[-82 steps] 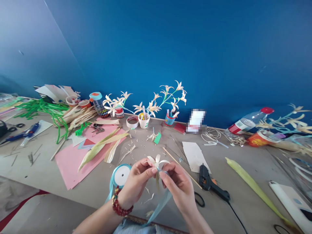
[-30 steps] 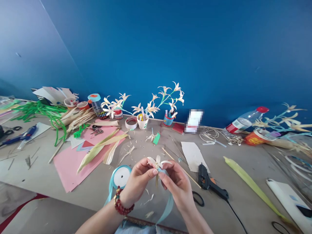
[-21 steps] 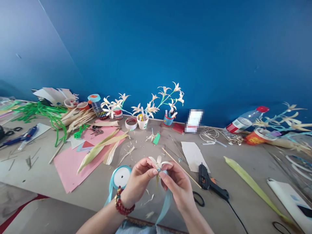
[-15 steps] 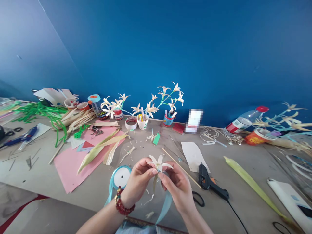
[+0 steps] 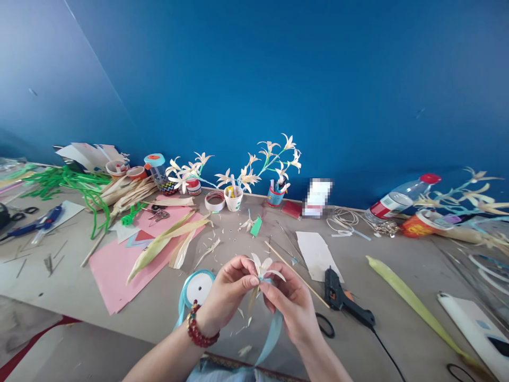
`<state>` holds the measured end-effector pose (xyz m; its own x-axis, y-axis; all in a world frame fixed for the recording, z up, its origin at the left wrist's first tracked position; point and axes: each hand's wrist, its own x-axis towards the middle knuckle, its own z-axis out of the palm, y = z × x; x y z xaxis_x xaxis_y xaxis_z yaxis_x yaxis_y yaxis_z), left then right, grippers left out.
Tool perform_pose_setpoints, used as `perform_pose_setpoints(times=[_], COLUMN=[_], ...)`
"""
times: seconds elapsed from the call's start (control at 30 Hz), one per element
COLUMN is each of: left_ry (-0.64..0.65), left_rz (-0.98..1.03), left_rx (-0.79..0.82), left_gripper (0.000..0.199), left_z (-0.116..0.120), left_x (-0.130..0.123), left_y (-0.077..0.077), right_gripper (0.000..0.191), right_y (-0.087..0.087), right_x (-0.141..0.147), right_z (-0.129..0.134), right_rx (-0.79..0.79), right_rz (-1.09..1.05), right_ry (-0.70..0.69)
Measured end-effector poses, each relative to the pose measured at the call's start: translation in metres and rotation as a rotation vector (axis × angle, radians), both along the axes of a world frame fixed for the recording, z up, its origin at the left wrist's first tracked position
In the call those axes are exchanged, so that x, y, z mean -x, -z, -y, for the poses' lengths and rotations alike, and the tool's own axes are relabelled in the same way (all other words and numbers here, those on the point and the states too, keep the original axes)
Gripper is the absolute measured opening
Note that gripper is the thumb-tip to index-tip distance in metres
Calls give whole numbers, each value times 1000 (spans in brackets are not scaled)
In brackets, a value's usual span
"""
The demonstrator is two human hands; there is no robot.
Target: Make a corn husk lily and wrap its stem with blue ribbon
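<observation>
Between my two hands is a small cream-white husk flower (image 5: pixel 263 267), petals pointing up and a pale stub hanging below. My left hand (image 5: pixel 237 284), with a red bead bracelet on its wrist, pinches the flower's base from the left. From the right, my right hand (image 5: pixel 291 297) has thumb and fingers closed at the same base, on light blue ribbon (image 5: pixel 271 337) that wraps there and trails down toward my lap. The ribbon spool (image 5: pixel 199 288) lies on the table just left of my left hand. Some fingertips are hidden behind the flower.
A black glue gun (image 5: pixel 344 297) with a cord and black scissors handles (image 5: pixel 325 325) lie to the right. Ahead are a wooden stick (image 5: pixel 296 271), white paper (image 5: pixel 317 255) and cups of finished flowers (image 5: pixel 233 199). Pink paper (image 5: pixel 115 270) with husks is left; a bottle (image 5: pixel 397 199) stands back right.
The flower has tilted and shifted slightly right between my fingers. More blue ribbon shows at its base, and the hanging ribbon has swung a little. Both hands keep their grip.
</observation>
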<state>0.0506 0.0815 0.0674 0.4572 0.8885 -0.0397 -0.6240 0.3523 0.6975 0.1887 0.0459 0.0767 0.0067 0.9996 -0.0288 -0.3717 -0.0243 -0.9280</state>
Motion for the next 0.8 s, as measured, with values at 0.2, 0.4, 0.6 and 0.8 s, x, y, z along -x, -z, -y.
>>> perform_pose_setpoints(times=[0.2, 0.4, 0.6, 0.8], left_ry=[123, 144, 162, 63], left_rz=[41, -15, -14, -61], left_rx=[38, 50, 70, 37], left_gripper=[15, 11, 14, 18], left_z=[3, 5, 6, 12], left_x=[0, 7, 7, 3], left_y=[-6, -8, -13, -16], right_gripper=[30, 31, 30, 28], right_y=[2, 0, 0, 2], right_x=[0, 2, 0, 0], right_z=[1, 3, 4, 4], right_rx=[32, 72, 73, 53], right_rz=[-15, -7, 0, 70], right_ry=[44, 57, 28, 57])
